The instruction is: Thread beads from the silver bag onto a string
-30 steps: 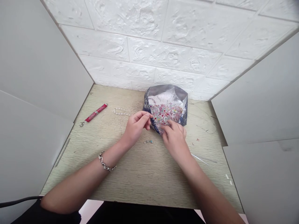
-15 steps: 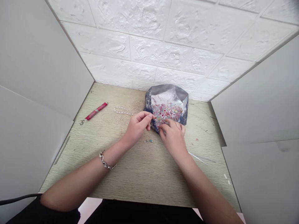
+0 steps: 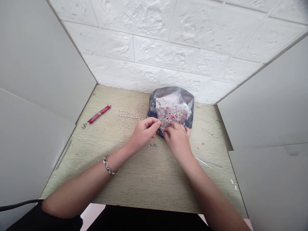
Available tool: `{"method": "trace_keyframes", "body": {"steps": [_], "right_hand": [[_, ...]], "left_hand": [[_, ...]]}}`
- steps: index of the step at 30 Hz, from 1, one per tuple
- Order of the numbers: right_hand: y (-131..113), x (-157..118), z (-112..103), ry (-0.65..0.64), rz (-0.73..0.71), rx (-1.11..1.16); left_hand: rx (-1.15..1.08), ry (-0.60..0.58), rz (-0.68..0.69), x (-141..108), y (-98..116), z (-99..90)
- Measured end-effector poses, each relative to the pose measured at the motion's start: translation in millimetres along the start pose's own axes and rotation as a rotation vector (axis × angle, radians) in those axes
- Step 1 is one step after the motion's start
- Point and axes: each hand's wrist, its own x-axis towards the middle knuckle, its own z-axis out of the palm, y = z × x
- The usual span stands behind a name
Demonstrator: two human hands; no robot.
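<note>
1. Loose beads (image 3: 172,114): a mixed heap, mostly pink, red and clear, lying directly beyond both hands, within fingertip reach.
2. Bag (image 3: 174,92): holds the heap; silver lining outward-facing, mouth spread towards the person. The opening appears so arranged to keep the beads visible and contained while giving both hands access.
3. Right hand (image 3: 179,136): at the bag's near edge, palm down, fingers curled in at the heap. The position suggests sorting or picking. Fingertips partly hidden; whether they grasp a bead cannot be told.
4. Left hand (image 3: 146,130): at the bag's near left corner, just beside the right hand, apart from it. Thumb and forefinger meet in a pinch, a hold suited to something very small; what is held, if anything, cannot be made out.
5. Small bead cluster (image 3: 152,145): clear and blue, on the tabletop (image 3: 141,183), nearer the person, between the hands; probably set apart from the heap for easy reach.
6. Pale bead strand (image 3: 124,112): beyond the left hand and to its left, laid in a curve, untouched.
7. Red tube (image 3: 99,114): farther left of the left hand, well apart, likely out of the working area.
</note>
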Motion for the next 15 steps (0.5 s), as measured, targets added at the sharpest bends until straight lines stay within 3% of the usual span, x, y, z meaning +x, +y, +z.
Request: {"method": "trace_keyframes", "body": {"steps": [7,11,15], "right_hand": [[5,-2,-14,0.166,-0.014,0.307],[8,-6,-25,0.211,-0.043,0.758],[7,-11,-24,0.085,0.115,1.287]], "left_hand": [[0.042,0.01,-0.001,-1,0,-0.7],[0.087,0.014,0.021,-2,4,0.0],[0.18,-0.025,0.067,-7,6,1.7]]}}
